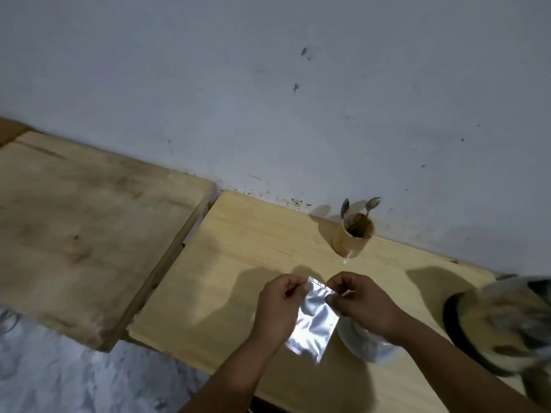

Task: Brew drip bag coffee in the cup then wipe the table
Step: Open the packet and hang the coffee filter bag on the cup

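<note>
Low in the centre of the frame, the left hand [281,305] and right hand [357,299] each pinch a top corner of the silver foil sachet [313,323], which hangs just above the white cup [366,347] at lower right. Tearing should go best with grips close together, pulling apart evenly along the top seal, sparing the drip bag inside.

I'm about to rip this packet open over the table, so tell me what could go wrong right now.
1. Both the left hand and right hand pinch the silver foil packet at its top edge; a hard tear could scatter its contents on the wooden table.
2. The white cup sits right under your right wrist, so a jerk might knock it.
3. The picture is dim and blurred, so a tear notch may be easy to miss.
</note>
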